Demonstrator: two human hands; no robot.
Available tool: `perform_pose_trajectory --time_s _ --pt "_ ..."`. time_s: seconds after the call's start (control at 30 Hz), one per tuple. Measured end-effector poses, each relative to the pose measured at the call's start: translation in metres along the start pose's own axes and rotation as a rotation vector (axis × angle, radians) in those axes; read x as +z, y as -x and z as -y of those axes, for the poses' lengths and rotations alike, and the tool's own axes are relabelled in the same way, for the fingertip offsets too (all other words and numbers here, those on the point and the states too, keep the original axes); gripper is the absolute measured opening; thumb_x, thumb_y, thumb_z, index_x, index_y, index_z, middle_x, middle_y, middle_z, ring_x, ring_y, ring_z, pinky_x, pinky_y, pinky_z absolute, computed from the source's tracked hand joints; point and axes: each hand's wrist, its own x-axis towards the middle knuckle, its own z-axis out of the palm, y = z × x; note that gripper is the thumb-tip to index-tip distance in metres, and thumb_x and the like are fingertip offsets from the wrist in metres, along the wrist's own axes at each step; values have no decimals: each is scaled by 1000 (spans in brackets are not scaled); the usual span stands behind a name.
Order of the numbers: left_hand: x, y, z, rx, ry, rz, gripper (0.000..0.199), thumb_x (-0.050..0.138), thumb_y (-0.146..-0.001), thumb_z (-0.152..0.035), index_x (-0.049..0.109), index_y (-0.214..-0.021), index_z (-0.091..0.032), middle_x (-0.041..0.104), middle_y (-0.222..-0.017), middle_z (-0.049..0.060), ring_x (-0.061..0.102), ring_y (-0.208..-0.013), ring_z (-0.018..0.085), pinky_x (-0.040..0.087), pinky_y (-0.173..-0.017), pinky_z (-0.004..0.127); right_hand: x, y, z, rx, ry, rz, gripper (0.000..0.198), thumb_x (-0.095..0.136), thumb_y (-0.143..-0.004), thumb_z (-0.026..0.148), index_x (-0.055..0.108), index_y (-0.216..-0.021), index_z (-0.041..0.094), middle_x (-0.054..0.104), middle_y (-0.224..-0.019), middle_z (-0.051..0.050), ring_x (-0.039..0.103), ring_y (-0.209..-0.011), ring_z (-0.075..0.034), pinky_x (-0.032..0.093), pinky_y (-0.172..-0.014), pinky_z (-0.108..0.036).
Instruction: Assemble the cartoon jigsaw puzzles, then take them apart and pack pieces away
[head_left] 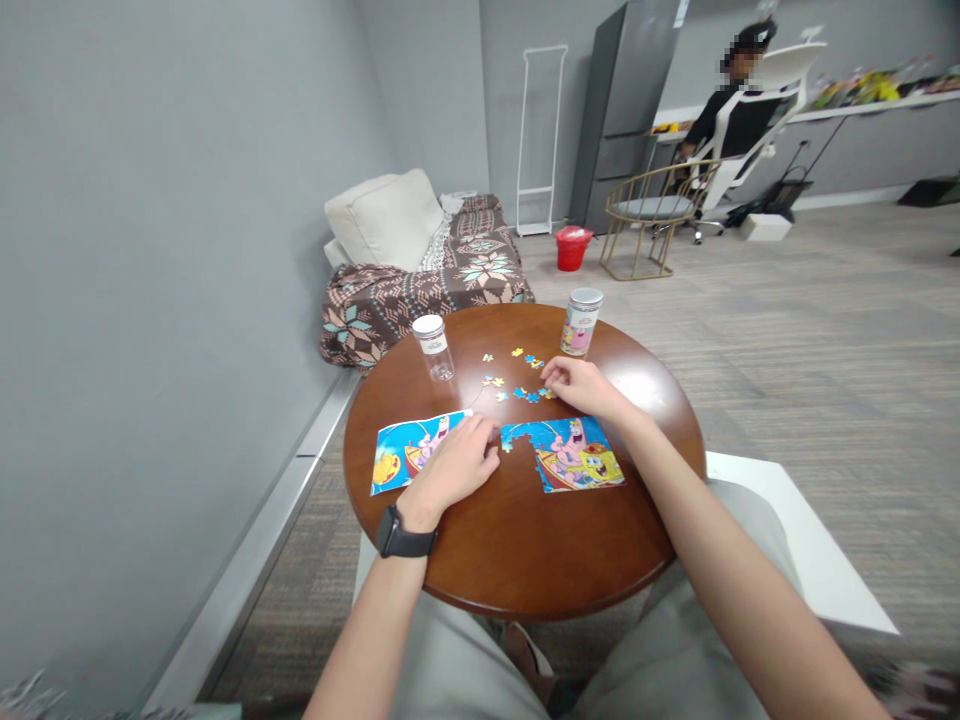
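Jigsaw partly joined; lower-left portion open, loose pieces outstanding

The partly joined jigsaw (581,460) lies flat on the round wooden table (517,565), right of the printed picture sheet (390,470); its right-hand block, with the pink and yellow characters, is put together; a narrow strip of joined pieces reaches left along the top; the lower-left area shows bare wood and, judged against the sheet, is the main portion left. By estimate the work is past halfway; loose pieces (501,397) lie scattered beyond the jigsaw, with several blue pieces (532,396) near the right hand (576,384).

The right hand is over the far side of the jigsaw, at the loose pieces; its fingers are bent with the tips drawn together; whether they pinch a piece cannot be told. The left hand (459,462) lies over the right part of the sheet; its fingers are extended and close together, thumb apart; no piece is seen in it.

Containers: a clear jar (442,360) with a white lid stands upright on the far left of the table; no contents can be made out; a second jar (578,328), lidded in silver, stands upright beyond the right hand; coloured cartoon imagery shows at its side, whether label or contents cannot be determined; on the floor farther off, a red bin (570,252) bears a pale liner, its inside not visible.
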Motion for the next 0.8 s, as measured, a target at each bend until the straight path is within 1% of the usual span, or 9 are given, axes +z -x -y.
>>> perform_pose_trajectory --time_s 0.1,0.2,0.3,0.47,0.57,0.67,0.8 --pt "1 0 1 0 3 -2 16 42 -84 -10 51 -93 -20 58 -96 5 55 -92 20 46 -85 36 1 -1 0 20 -74 13 25 51 -65 1 61 -82 17 71 -78 -2 67 -68 -13 52 -68 -23" --pt "1 0 1 1 4 -8 16 42 -84 -11 51 -93 -20 58 -96 5 54 -91 20 46 -85 37 1 -1 -1 6 -102 -1 19 52 -70 4 61 -81 17 71 -78 -3 69 -69 -14 52 -67 -23" --pt "2 0 2 -1 10 -6 16 42 -84 -11 51 -92 -20 58 -96 5 54 -92 21 46 -85 37 0 -1 -1 -21 -61 -28 12 56 -74 10 63 -82 17 71 -74 -1 65 -64 -12 50 -64 -23" --pt "1 0 1 -3 20 3 17 43 -83 -10 52 -93 -20 58 -97 5 54 -92 21 46 -86 37 -2 -1 0 -49 -7 -40 10 57 -77 15 64 -83 18 70 -74 0 60 -60 -11 47 -63 -23" --pt "0 1 1 0 20 3 17 44 -84 -11 53 -94 -20 58 -96 5 54 -92 21 46 -86 37 -2 -1 2 -58 15 -47 11 56 -76 15 64 -82 17 67 -71 0 58 -61 -11 45 -61 -23" --pt "0 1 0 0 13 -1 17 43 -83 -10 53 -93 -20 59 -95 5 54 -91 20 46 -84 37 -3 0 4 -49 38 -47 15 54 -74 12 65 -83 17 66 -70 1 58 -61 -12 45 -62 -23" --pt "0 1 0 4 6 -4 16 43 -84 -10 53 -92 -19 58 -94 5 54 -90 20 46 -83 36 -3 0 4 -10 31 -3 21 52 -71 9 63 -87 17 67 -72 0 60 -63 -12 47 -65 -24"
